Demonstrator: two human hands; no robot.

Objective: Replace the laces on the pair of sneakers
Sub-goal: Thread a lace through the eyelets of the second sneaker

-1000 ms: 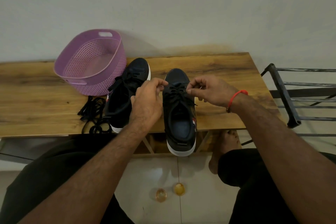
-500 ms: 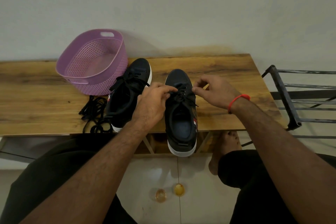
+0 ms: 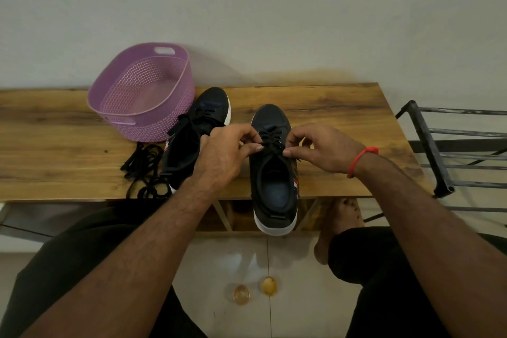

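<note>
Two black sneakers with white soles stand on the wooden table (image 3: 55,145). The right sneaker (image 3: 274,186) points away from me, its heel hanging over the front edge. My left hand (image 3: 225,153) and my right hand (image 3: 321,148) meet over its lacing and each pinches the black lace (image 3: 271,140) between thumb and fingertips. The left sneaker (image 3: 197,129) lies behind my left hand, partly hidden, its lace loose. A heap of loose black laces (image 3: 145,170) lies left of it.
A purple perforated plastic basket (image 3: 142,93) stands tilted at the back left, touching the left sneaker. A black metal rack (image 3: 439,151) stands right of the table. My bare foot (image 3: 340,222) is on the tiled floor below.
Both hands have drawn slightly toward me along the right sneaker's lacing, and their fingertips now sit closer together on the lace. The sneakers stay put.
</note>
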